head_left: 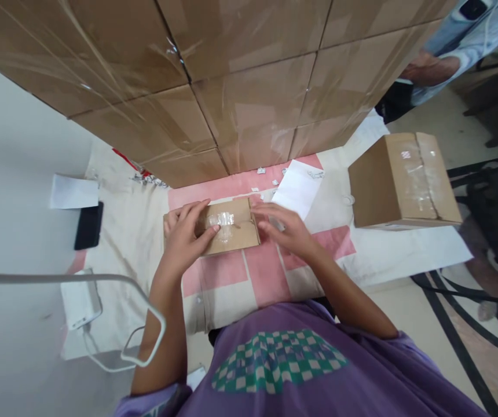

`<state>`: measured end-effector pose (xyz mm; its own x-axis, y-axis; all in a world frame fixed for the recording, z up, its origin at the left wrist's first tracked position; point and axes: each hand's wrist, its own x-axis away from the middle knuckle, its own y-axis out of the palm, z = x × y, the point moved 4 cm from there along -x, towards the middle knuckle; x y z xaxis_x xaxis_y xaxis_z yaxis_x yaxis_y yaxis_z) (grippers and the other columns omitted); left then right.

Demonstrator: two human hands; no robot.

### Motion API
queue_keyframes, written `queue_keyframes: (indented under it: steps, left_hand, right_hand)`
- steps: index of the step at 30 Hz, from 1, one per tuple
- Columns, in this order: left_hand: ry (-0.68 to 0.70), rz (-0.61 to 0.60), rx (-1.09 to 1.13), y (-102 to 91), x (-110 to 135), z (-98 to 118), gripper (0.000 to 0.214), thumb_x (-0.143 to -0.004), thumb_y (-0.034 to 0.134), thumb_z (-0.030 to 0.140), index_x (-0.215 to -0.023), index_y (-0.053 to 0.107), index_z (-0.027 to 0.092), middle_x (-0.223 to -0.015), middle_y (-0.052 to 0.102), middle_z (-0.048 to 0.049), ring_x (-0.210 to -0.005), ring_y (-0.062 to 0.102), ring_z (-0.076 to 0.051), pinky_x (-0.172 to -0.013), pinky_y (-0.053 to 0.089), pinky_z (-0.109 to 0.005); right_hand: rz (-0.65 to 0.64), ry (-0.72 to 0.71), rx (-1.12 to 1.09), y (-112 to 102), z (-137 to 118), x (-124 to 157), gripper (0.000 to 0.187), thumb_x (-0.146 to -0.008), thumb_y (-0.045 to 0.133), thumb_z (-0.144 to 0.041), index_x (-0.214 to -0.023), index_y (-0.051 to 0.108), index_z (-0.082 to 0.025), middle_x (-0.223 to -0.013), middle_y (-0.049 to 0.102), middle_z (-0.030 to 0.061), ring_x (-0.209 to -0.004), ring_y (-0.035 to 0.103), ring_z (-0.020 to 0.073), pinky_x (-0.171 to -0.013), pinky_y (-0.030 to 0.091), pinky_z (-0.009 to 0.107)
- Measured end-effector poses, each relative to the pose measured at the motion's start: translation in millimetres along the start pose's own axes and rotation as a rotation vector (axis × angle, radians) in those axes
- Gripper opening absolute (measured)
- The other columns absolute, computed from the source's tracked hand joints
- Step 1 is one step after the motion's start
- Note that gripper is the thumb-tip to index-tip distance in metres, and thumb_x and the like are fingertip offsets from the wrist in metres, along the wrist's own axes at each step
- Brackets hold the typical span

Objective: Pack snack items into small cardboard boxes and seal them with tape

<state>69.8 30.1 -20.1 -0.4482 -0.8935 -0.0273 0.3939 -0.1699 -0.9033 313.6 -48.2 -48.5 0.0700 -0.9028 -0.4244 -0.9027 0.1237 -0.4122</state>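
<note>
A small flat cardboard box [235,238] with clear tape across its top lies in front of me on a pink and cream cloth [266,278]. My left hand [186,234] grips its left part, the thumb on the taped top and the fingers over the far left side. Beside the box's right end is my right hand [284,229], its fingers stretched out and apart. Those fingertips reach the box's right edge; whether they press on it I cannot tell. Just behind my right hand lies a white sheet of paper [299,188].
Large taped cardboard boxes [249,110] form a wall behind the cloth. A taped carton [418,179] stands at right. At left are a dark phone [89,225], a folded paper [74,192] and a white power device [80,301] with a cable. Another person's arm [434,69] shows at upper right.
</note>
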Motion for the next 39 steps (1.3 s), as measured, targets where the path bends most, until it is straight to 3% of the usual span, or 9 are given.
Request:
queue_keyframes:
  steps: [3, 8, 12, 19, 25, 31, 35, 39]
  left_hand:
    - [-0.026, 0.03, -0.009, 0.1, 1.1, 5.0, 0.049, -0.099, 0.052, 0.048, -0.145, 0.053, 0.033, -0.145, 0.059, -0.0049, -0.125, 0.045, -0.034, -0.11, 0.03, -0.053]
    - [-0.032, 0.049, -0.016, -0.4, 1.2, 6.9, 0.05, -0.099, 0.051, 0.048, -0.145, 0.054, 0.03, -0.144, 0.06, -0.0055, -0.124, 0.046, -0.034, -0.109, 0.031, -0.051]
    - [-0.024, 0.051, -0.008, -0.5, 1.1, 5.4, 0.049, -0.099, 0.051, 0.048, -0.144, 0.055, 0.03, -0.143, 0.061, -0.0058, -0.123, 0.046, -0.033, -0.11, 0.031, -0.051]
    - [-0.002, 0.061, -0.016, 1.1, -1.0, 3.6, 0.047, -0.099, 0.052, 0.047, -0.142, 0.056, 0.03, -0.141, 0.062, -0.0055, -0.122, 0.048, -0.032, -0.109, 0.032, -0.049]
    - [0.023, 0.044, -0.005, 2.1, -2.2, 2.5, 0.042, -0.1, 0.052, 0.046, -0.139, 0.058, 0.029, -0.141, 0.062, -0.0043, -0.122, 0.05, -0.03, -0.108, 0.034, -0.048]
    - [0.016, 0.059, 0.01, 3.8, -5.0, -1.4, 0.041, -0.1, 0.053, 0.046, -0.137, 0.059, 0.031, -0.141, 0.063, -0.0042, -0.123, 0.051, -0.031, -0.107, 0.036, -0.049]
    - [0.038, 0.062, 0.017, 3.9, -6.4, -3.8, 0.041, -0.1, 0.053, 0.047, -0.137, 0.059, 0.031, -0.14, 0.063, -0.0042, -0.123, 0.051, -0.031, -0.108, 0.036, -0.048]
    - [0.054, 0.076, 0.021, 3.9, -7.8, -6.6, 0.041, -0.099, 0.054, 0.047, -0.135, 0.06, 0.03, -0.138, 0.065, -0.0042, -0.121, 0.052, -0.03, -0.108, 0.038, -0.048]
  right_hand:
    - [0.105, 0.1, 0.175, -33.2, 47.9, -17.9, 0.024, -0.102, 0.052, -0.027, -0.109, 0.074, -0.022, -0.112, 0.074, 0.0087, -0.109, 0.065, 0.0257, -0.102, 0.05, 0.046]
    - [-0.152, 0.363, 0.613, -46.9, 113.7, -52.6, 0.03, -0.097, 0.053, -0.02, -0.117, 0.076, -0.015, -0.122, 0.066, 0.0172, -0.113, 0.054, 0.0334, -0.099, 0.044, 0.05]
    - [-0.338, 0.344, 0.732, -35.6, 121.6, -66.1, 0.034, -0.099, 0.05, -0.018, -0.122, 0.074, -0.02, -0.131, 0.057, 0.0167, -0.121, 0.044, 0.0339, -0.097, 0.039, 0.048]
    - [-0.315, 0.421, 0.747, -32.0, 134.9, -68.9, 0.026, -0.094, 0.051, -0.014, -0.11, 0.072, -0.013, -0.122, 0.058, 0.0201, -0.118, 0.042, 0.0345, -0.097, 0.037, 0.048]
    - [-0.194, 0.357, 0.611, -41.9, 125.9, -70.2, 0.015, -0.088, 0.053, -0.007, -0.086, 0.067, -0.013, -0.101, 0.064, 0.0168, -0.103, 0.05, 0.0286, -0.096, 0.039, 0.042]
    - [0.002, 0.325, 0.343, -47.2, 96.3, -57.3, 0.007, -0.089, 0.056, -0.016, -0.083, 0.059, -0.018, -0.094, 0.066, 0.0093, -0.094, 0.057, 0.0233, -0.091, 0.045, 0.038]
    - [0.017, 0.336, 0.142, -34.6, 68.4, -38.5, 0.014, -0.095, 0.055, -0.029, -0.086, 0.06, -0.018, -0.087, 0.067, 0.0048, -0.08, 0.061, 0.0186, -0.076, 0.049, 0.032]
    - [-0.017, 0.327, -0.063, -24.7, 37.2, -23.1, 0.019, -0.096, 0.057, -0.033, -0.084, 0.063, -0.019, -0.091, 0.068, 0.0051, -0.084, 0.063, 0.0187, -0.075, 0.048, 0.03]
